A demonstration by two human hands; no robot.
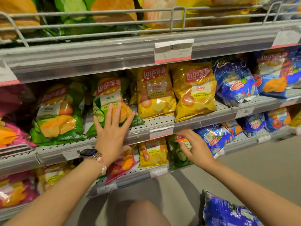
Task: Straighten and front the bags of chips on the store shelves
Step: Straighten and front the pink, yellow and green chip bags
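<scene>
— Reaching toward the middle shelf (162, 123), the left hand (112, 132) is spread wide, fingers straight, laid against the lower front of a green cucumber-flavour bag (108, 98). Do you see the same?

— Yes. That green bag leans a little and stands back from the shelf edge, between another green bag (58, 115) on its left and a yellow bag (154, 92) on its right. A watch (88, 152) and a pink bead bracelet (103, 165) sit on that wrist.

— And the right hand (193, 147)?

— Lower down, at the shelf beneath. Its fingers are curled and seem to pinch the top of a small green bag (180, 154) standing there, though the hand covers much of it, so I cannot be sure of the exact grip.

— What flanks that small bag?

— A small yellow bag (153, 152) just to its left, a blue bag (213, 137) to its right. Up on the middle shelf a second yellow bag (193, 92) stands right at the front edge, touching the first, and a blue bag with stars (234, 84) slumps tilted beside it.

— Anything else?

— A price label (173, 50) on the rail above, pink bags (11, 136) at far left, large bags behind a wire guard (114, 18) on the top shelf, and a blue bag (228, 211) low at the right near the person's knee (145, 212).
</scene>
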